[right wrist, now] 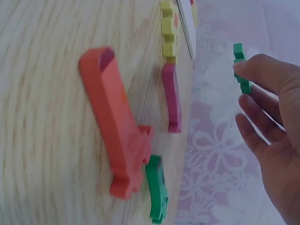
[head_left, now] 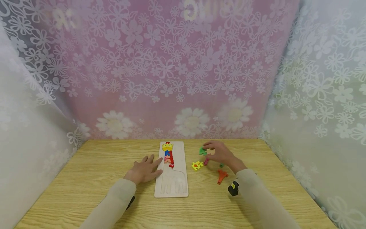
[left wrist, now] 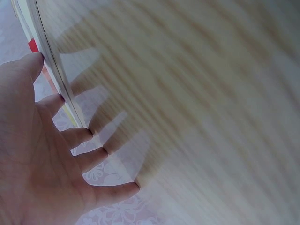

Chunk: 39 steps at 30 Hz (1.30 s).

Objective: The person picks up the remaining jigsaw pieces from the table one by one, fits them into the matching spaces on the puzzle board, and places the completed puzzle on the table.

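A white giraffe puzzle board (head_left: 171,187) lies on the table, with a yellow giraffe head (head_left: 167,147), a blue piece (head_left: 167,153), a pink piece (head_left: 167,159) and a red mane piece (head_left: 171,160) in its upper part. My left hand (head_left: 144,171) has its fingers spread, with the thumb and index fingertip at the board's left edge. To the right of the board, my right hand (head_left: 221,155) pinches a green puzzle piece (right wrist: 241,70) between thumb and fingers, raised above the table in the right wrist view.
Loose pieces lie right of the board: a yellow one (head_left: 197,165), a magenta one (right wrist: 172,101), an orange one (head_left: 221,176) and another green one (right wrist: 157,187). Flowered cloth (head_left: 177,79) hangs behind the wooden table (head_left: 100,165) and along both sides.
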Motion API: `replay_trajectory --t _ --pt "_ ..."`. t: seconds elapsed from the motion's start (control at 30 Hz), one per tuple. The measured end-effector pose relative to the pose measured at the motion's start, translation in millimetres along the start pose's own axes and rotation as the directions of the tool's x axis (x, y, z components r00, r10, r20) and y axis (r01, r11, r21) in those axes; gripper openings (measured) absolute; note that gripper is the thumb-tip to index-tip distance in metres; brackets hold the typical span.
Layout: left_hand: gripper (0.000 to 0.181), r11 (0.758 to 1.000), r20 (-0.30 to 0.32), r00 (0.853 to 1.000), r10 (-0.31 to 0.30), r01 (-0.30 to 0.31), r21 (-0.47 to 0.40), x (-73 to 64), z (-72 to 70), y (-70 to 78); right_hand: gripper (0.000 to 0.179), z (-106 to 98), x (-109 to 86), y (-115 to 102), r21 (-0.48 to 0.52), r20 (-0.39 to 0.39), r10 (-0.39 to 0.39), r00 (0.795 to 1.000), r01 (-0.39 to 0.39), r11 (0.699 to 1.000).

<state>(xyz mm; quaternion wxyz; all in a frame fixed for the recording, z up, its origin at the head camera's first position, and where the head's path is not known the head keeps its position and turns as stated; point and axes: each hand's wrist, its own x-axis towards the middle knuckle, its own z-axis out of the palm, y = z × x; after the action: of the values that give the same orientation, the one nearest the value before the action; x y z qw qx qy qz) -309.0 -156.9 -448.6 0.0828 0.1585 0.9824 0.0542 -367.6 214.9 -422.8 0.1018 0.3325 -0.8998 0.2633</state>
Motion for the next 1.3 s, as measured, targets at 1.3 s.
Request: replay_trajectory --t 1.3 --pt "0.068 1.0 -0.005 1.0 -0.003 0.003 0.008 3.1 4.7 -2.5 0.03 32 25.1 -50 0.075 0.141 -0.103 0.985 0.093 0.993"
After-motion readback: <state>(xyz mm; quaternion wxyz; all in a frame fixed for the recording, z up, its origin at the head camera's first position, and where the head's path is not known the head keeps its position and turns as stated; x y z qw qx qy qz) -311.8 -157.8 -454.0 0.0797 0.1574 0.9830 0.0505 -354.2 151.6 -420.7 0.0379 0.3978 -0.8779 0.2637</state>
